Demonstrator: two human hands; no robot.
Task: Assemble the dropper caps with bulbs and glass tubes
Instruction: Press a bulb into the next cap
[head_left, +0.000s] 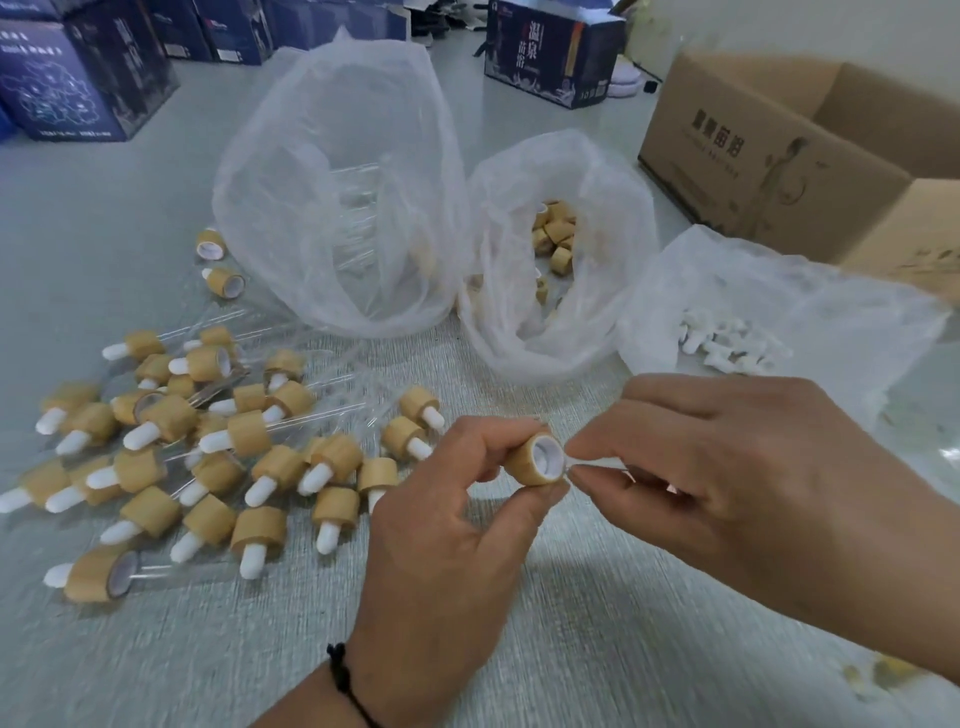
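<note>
My left hand (457, 499) grips a bamboo-coloured dropper cap (535, 460), its white-lined open end facing right. My right hand (727, 467) pinches a thin glass tube (597, 460) at the cap's opening; most of the tube is hidden by the fingers. A pile of assembled droppers (208, 457) with white bulbs lies to the left. Three plastic bags stand beyond: one with glass tubes (353, 208), one with loose caps (556, 239), one with white bulbs (727, 343).
An open cardboard box (789, 156) stands at the back right. Dark blue printed cartons (78, 78) line the back left, and another (550, 57) sits at the back centre. The work surface is pale, with a textured sheet (260, 623) under my hands.
</note>
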